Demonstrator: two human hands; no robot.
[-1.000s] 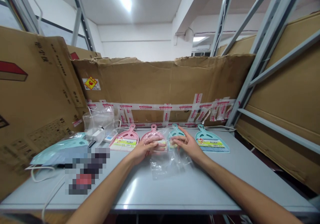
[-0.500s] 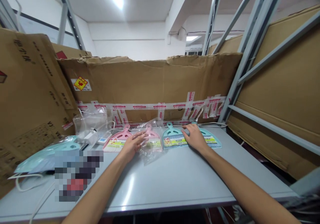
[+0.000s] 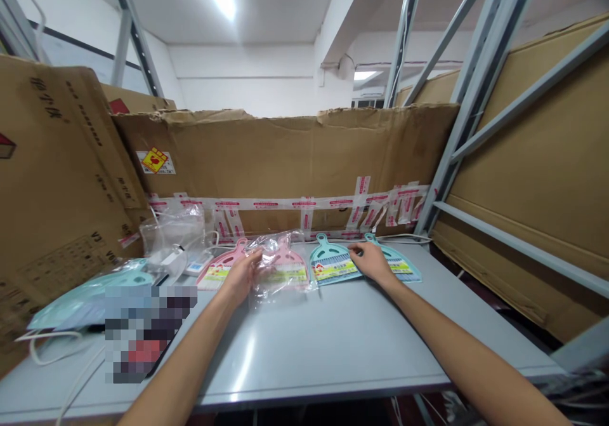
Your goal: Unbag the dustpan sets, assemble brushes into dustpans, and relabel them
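Observation:
My left hand [image 3: 240,278] is closed on the edge of a clear plastic bag [image 3: 273,286]. The crinkled bag lies over a pink dustpan [image 3: 291,262], fan-shaped with a short handle and a printed label. Another pink dustpan [image 3: 216,270] lies to the left, partly behind my left hand. A teal dustpan [image 3: 328,254] of the same shape lies right of the bag. My right hand [image 3: 373,261] is between it and a second teal dustpan [image 3: 404,267], partly covering the latter. Its fingertips are pinched together near the first one's edge; what they grip, if anything, I cannot make out.
A large cardboard sheet [image 3: 266,153] stands along the back, its lower part taped. At left on the grey table [image 3: 309,350] are a wrapped teal item [image 3: 90,296], a white adapter [image 3: 174,261] and cables. Metal shelf posts [image 3: 457,140] and cardboard stand at right.
My left hand has moved slightly left, closing on the bag, which has spread out and shifted left over the pink dustpan. My right hand's fingers have drawn into a pinch.

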